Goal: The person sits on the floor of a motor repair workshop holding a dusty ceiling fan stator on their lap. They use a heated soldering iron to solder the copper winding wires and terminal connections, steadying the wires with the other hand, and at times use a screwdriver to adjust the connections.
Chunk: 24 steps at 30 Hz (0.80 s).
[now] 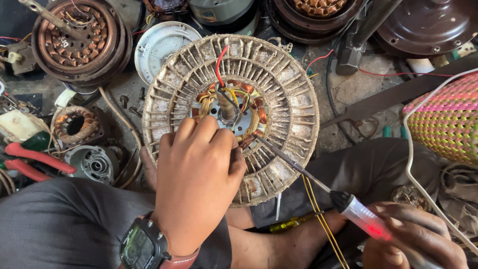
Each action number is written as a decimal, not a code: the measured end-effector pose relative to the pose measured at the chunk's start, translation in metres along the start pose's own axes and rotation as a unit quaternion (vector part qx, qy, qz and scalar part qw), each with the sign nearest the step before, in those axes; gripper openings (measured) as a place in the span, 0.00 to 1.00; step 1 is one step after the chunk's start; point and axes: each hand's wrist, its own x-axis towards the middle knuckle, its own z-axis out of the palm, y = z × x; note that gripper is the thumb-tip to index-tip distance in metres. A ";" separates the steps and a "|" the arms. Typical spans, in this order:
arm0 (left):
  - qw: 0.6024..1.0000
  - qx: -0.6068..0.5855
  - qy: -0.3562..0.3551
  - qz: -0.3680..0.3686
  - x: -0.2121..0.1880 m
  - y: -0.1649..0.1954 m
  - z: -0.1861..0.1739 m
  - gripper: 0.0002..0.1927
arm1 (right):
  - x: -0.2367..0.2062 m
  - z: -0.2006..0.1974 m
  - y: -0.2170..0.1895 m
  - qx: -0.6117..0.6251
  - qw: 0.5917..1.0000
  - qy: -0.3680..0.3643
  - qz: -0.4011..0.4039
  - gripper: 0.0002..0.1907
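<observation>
A dusty, ribbed ceiling-fan motor housing fills the centre, propped against the person's legs, its copper windings and shaft exposed at the hub. The left hand, wearing a wristwatch, lies on the housing at 6 o'clock, fingers curled at the hub; what it pinches cannot be told. At 4 o'clock the right hand grips a tester screwdriver, handle glowing red, tip touching the windings.

Floor: grimy concrete. On it: copper-wound stator, white round cover, small winding coil, red-handled pliers, dark fan housing, loose screws, possibly bolts.
</observation>
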 end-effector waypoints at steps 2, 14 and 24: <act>1.000 0.005 -0.001 0.002 0.000 -0.001 0.000 0.09 | -0.013 0.005 0.010 -0.017 1.000 -0.001 -0.024 0.07; 1.000 -0.004 -0.005 -0.003 0.000 0.000 -0.001 0.09 | -0.052 -0.008 0.093 0.094 0.987 -0.126 -0.020 0.20; 1.000 0.001 -0.007 -0.002 0.000 0.001 0.000 0.09 | -0.053 0.003 0.089 0.104 0.984 -0.122 0.074 0.18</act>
